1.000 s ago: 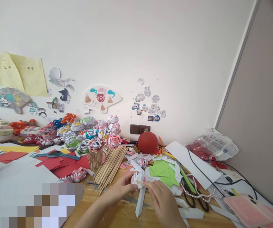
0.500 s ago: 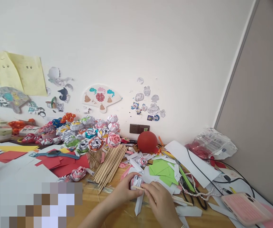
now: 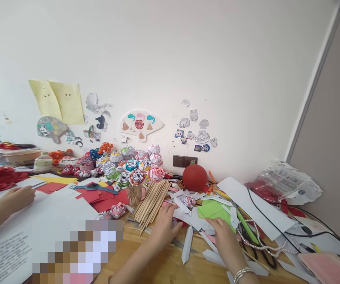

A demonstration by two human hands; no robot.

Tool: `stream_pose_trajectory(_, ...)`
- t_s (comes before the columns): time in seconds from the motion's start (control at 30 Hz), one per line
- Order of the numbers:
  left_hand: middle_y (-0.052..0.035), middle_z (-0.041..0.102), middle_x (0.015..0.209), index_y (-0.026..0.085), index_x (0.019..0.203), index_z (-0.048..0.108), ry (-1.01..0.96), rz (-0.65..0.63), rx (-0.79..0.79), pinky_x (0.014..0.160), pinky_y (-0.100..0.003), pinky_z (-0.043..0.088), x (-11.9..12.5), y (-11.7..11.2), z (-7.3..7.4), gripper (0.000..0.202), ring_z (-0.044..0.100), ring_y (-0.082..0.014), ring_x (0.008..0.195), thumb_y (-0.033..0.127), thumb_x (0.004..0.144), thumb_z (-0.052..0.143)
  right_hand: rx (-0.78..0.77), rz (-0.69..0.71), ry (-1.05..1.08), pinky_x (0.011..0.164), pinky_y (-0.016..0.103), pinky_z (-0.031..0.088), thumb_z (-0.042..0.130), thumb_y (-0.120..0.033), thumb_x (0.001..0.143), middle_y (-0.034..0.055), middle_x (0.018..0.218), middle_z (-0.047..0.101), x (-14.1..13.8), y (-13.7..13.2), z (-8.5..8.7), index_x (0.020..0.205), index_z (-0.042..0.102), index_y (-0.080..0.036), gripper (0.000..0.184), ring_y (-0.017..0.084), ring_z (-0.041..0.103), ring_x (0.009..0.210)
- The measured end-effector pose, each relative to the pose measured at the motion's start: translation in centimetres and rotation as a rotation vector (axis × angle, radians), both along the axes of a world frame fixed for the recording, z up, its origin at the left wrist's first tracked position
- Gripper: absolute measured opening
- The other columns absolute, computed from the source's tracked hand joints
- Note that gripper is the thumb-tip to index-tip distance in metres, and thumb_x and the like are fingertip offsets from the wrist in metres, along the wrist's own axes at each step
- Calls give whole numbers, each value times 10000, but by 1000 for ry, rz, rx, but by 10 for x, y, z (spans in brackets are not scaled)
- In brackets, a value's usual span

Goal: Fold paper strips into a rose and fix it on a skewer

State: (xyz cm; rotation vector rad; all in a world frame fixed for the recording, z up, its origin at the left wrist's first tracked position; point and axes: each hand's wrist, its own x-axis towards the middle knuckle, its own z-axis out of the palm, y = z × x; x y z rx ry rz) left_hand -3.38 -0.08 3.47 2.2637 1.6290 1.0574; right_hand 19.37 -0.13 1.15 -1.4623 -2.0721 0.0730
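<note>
now, low centre, left hand (image 3: 164, 229) curls by white paper rose (image 3: 175, 223), grip unclear; right hand (image 3: 225, 235) seems pinching thin tan wooden stick (image 3: 255, 258): likely stick handling, needing care.

Apparently wooden table (image 3: 164, 265), sticks (image 3: 152, 205), paper strips (image 3: 187, 245)

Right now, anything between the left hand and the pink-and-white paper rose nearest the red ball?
A white paper strip lies low between the left hand and the paper rose; nothing tall is visible there.
</note>
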Motion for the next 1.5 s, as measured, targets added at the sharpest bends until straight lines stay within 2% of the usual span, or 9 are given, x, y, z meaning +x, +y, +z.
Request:
stream_pose_trajectory(0.2,-165,522,1221,169,1088,572,47,-39,-61,963,-470,373,6,-11,3,459,457,-317,1161,222,644,677,-13,5,-11,778,300,416,375,-21,757,83,930,610,-2,4,-7,1129,612,-196,474,226,542,897)
stream_pose_trajectory(0.3,-143,547,1191,198,992,630,76,-83,-98,943,-455,390,9,-13,1,398,479,-320,1133,210,603,712,100,7,20,738,304,426,352,14,746,78,876,617,0,7,-13,1089,629,-208,494,221,555,845)
stream_pose_trajectory(0.43,-120,572,1161,209,914,662,95,-129,-132,953,-392,386,11,-10,-3,258,511,-268,1106,125,674,615,268,43,47,646,319,442,342,33,729,78,794,616,2,8,-18,1020,648,-212,489,235,568,756)
stream_pose_trajectory(0.57,-159,535,1220,156,1124,573,85,-99,-168,992,-389,349,7,-7,-3,439,473,-275,1155,128,687,592,322,57,75,621,317,452,367,-26,765,76,774,621,-1,6,-15,993,646,-202,402,233,584,728)
stream_pose_trajectory(0.7,-211,470,1302,110,1225,493,82,-66,-235,1013,-443,312,-5,-5,0,707,414,-349,1207,234,570,729,281,36,101,601,289,456,363,-149,856,69,771,640,-6,2,-11,960,643,-189,301,209,610,712)
stream_pose_trajectory(0.83,-149,567,1217,173,1162,560,92,-119,-298,983,-408,356,-21,0,2,685,488,-326,1143,263,515,765,252,73,80,605,277,446,361,-237,904,50,735,648,-16,-6,-7,897,645,-202,287,196,617,695)
stream_pose_trajectory(1.03,-126,533,1251,195,1120,595,80,-223,-312,1001,-373,330,-32,5,5,681,454,-294,1170,182,466,786,244,207,52,595,253,424,364,-214,912,22,746,618,-35,-20,-2,923,613,-232,250,173,588,693)
stream_pose_trajectory(1.3,-84,510,1190,218,1041,565,-143,-357,-231,971,-353,355,-13,-5,22,527,455,-256,1135,157,548,738,314,267,51,578,259,417,343,-224,921,18,707,576,-42,-29,13,892,587,-226,245,176,548,674)
stream_pose_trajectory(1.5,-48,578,998,197,961,521,-275,-302,-234,899,-337,403,6,-19,34,453,528,-231,979,100,552,688,389,251,125,591,266,448,357,-203,905,32,754,610,-39,-28,10,975,563,-217,218,180,573,692)
